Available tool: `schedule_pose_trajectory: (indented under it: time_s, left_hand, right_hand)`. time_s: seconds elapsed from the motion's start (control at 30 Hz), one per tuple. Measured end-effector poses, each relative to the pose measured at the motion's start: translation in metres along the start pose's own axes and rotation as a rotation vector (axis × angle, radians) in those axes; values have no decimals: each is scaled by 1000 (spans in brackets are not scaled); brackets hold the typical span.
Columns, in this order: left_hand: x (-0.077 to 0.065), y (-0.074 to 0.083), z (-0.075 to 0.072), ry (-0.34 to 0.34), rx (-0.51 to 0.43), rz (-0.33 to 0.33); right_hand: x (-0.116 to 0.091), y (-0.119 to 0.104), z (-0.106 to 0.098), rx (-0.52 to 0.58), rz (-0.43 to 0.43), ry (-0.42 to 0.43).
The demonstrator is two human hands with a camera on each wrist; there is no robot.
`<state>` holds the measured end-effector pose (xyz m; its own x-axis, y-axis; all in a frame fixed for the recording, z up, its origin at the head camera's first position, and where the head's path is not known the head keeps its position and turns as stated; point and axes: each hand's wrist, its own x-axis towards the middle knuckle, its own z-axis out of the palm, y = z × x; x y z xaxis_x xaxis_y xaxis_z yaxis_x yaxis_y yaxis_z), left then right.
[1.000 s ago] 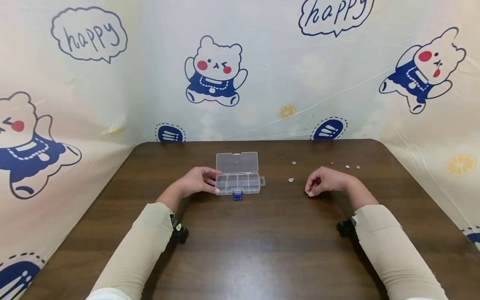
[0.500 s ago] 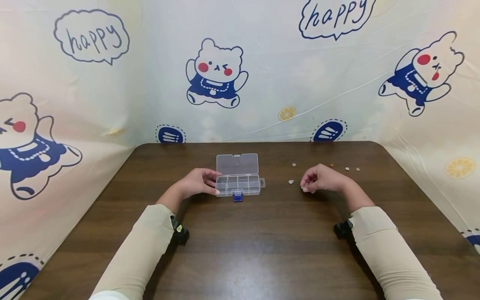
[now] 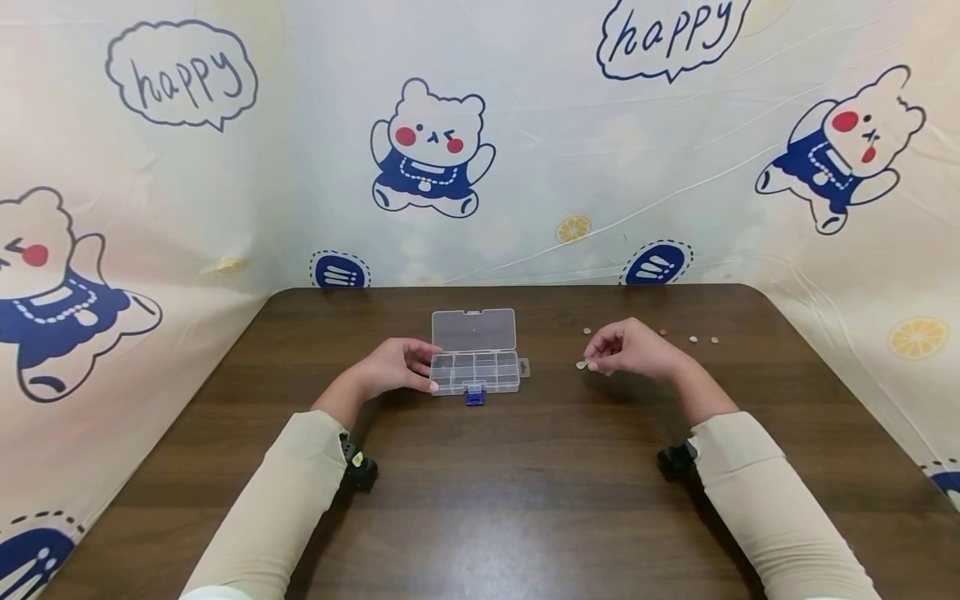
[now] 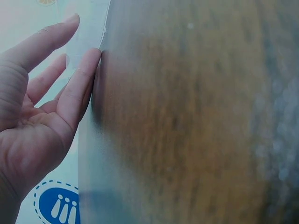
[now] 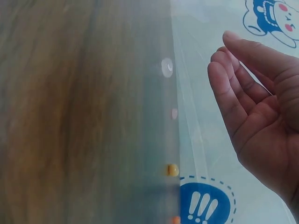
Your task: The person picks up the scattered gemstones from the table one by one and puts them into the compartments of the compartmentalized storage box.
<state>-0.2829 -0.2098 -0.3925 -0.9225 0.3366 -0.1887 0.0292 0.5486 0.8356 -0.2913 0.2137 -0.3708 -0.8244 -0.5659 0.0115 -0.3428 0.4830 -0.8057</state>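
A clear plastic compartment box [image 3: 475, 372] with a blue latch stands on the table, its lid [image 3: 474, 331] raised at the back. My left hand [image 3: 390, 365] grips the box's left end, thumb at the front corner and fingers at the back; the left wrist view shows this hand [image 4: 46, 102] at the table edge. My right hand [image 3: 633, 348] pinches a small pale stone-like piece, only partly visible at the fingertips. Just left of those fingertips lies another pale flat piece [image 3: 581, 365]. In the right wrist view the held piece is hidden by the hand [image 5: 257, 107].
Farther back lie a pale piece [image 3: 587, 331], an orange-brown piece [image 3: 662, 332], a white piece [image 3: 693, 339] and a pinkish piece [image 3: 715, 340]. The brown table [image 3: 480, 500] meets a printed cloth backdrop [image 3: 525, 167] at its far edge.
My right hand has moved left and slightly away from me with the pinched piece, up beside the pale flat piece. My left hand keeps its place on the box.
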Motion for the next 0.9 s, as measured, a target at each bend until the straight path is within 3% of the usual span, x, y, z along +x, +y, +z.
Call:
schedule_pose_trajectory:
  time_s: [0.67,0.9]
  left_hand:
    - [2,-4,-1,-1,5,3]
    - [4,-7,-2,-1,8,1]
  right_hand:
    - [19,-26,6,-14,-21,-20]
    - [26,-33,8,-51,-63,-39]
